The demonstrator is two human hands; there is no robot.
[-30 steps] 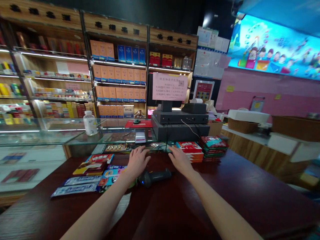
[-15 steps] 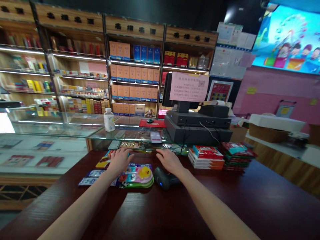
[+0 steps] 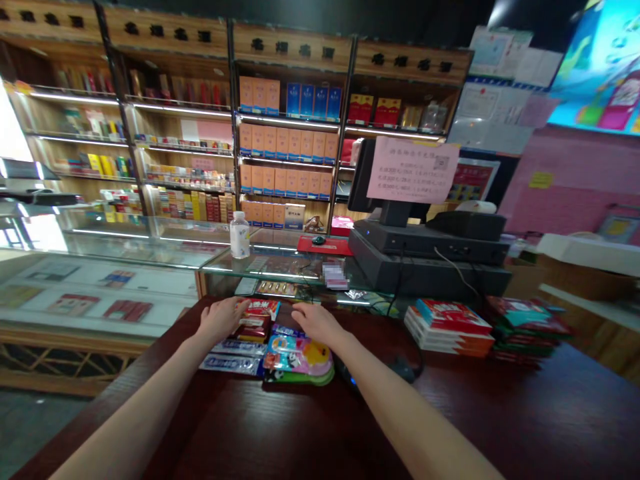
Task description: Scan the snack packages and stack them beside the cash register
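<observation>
My left hand (image 3: pixel 221 321) lies at the left edge of red snack packets (image 3: pixel 254 327), its fingers stretched out and seeming to touch them. Nearer me and below that hand are blue-and-silver packets (image 3: pixel 231 364). My right hand (image 3: pixel 316 323) has its fingers extended towards the left, just behind colourful packets with a yellow duck picture (image 3: pixel 293 357). A small purple-blue packet (image 3: pixel 286 331) sits between those and the right fingertips. Under my right forearm, a black handheld scanner (image 3: pixel 345 377) is partly hidden.
White-and-red boxes (image 3: pixel 445 333) and a stack of dark packets (image 3: pixel 527 330) stand at the right of the brown counter (image 3: pixel 240 433). Beyond are a monitor with a pink sheet (image 3: pixel 413 170), a white bottle (image 3: pixel 240 237), a glass case (image 3: pixel 130 250) and stocked shelves.
The view has turned left, so the scene sits further right. My left hand has shifted left, uncovering the red packets. My right hand has moved left, closer to the duck packets.
</observation>
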